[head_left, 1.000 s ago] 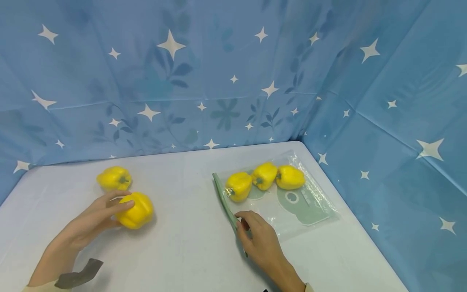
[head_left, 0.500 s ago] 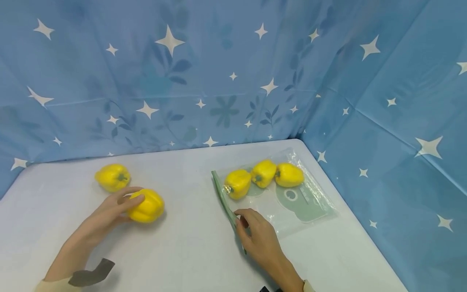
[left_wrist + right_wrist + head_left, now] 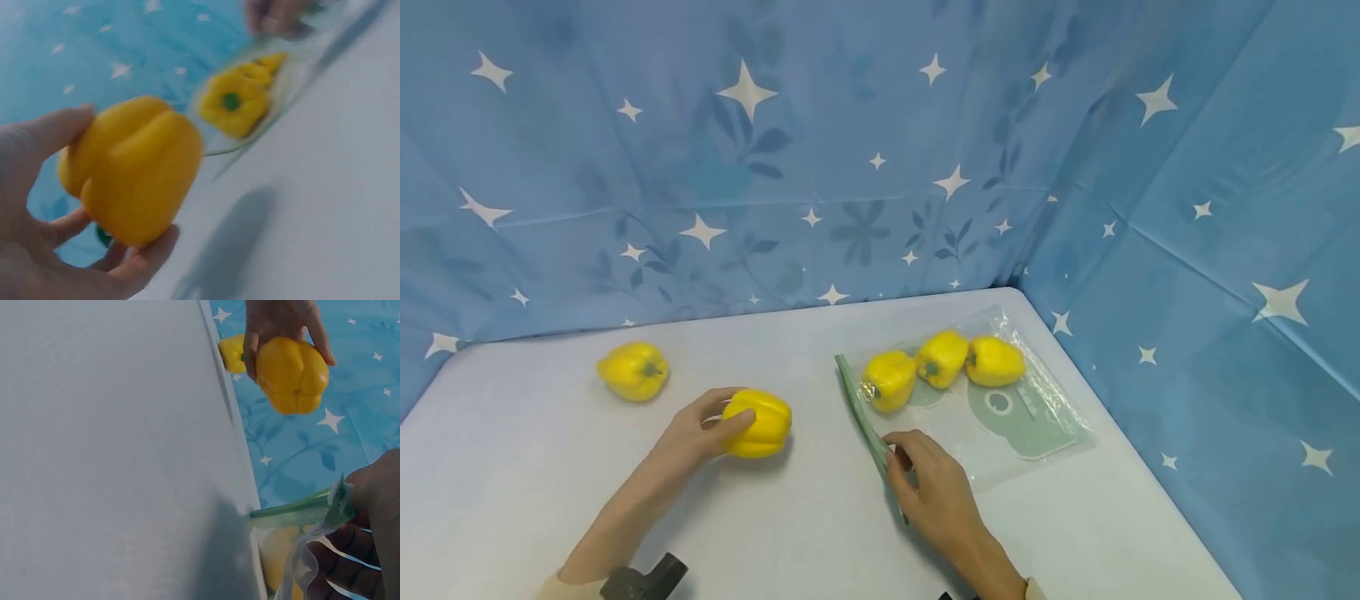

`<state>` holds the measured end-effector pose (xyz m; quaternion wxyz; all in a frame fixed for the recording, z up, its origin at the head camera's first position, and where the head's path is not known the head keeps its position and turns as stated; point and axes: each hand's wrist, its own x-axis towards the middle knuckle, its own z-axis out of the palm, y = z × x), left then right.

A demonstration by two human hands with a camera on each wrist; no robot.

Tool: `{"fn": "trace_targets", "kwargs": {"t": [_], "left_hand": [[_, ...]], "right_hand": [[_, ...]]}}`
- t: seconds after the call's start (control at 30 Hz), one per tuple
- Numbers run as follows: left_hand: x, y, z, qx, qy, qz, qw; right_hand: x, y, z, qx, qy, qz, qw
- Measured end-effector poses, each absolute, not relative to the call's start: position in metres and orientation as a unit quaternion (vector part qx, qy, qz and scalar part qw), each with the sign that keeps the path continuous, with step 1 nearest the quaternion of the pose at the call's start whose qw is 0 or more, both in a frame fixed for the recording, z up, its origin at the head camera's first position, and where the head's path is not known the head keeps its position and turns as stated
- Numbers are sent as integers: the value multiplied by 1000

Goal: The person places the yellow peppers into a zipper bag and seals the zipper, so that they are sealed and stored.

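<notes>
carried rightward since the earlier frame, in the left hand point(image 3: 700, 432): a yellow pepper point(image 3: 763, 427), gripped between thumb and curled fingers, above the table point(image 3: 790, 525), long axis roughly level, lobed end facing right. to the right, across a gap: the green edge point(image 3: 861, 417) of a clear bag point(image 3: 955, 427), pinched by the right hand point(image 3: 928, 487), nearer to it than the left. past that edge, seemingly inside: three peppers point(image 3: 943, 360). far left, well apart: a loose pepper point(image 3: 634, 372).
</notes>
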<state>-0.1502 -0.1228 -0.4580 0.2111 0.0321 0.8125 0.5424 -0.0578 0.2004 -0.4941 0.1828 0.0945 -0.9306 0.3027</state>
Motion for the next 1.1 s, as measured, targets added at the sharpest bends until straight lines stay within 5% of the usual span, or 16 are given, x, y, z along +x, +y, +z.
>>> {"fn": "trace_targets", "kwargs": {"t": [0.17, 0.7, 1.1], "left_hand": [[-142, -97, -458, 41, 837, 526, 144], [-123, -22, -468, 72, 794, 600, 63], [-114, 16, -483, 102, 766, 632, 60]], "right_hand": [[-58, 200, -495, 110, -917, 312, 223], [-58, 200, -494, 143, -889, 310, 307], [-58, 203, -491, 150, -874, 337, 315]]}}
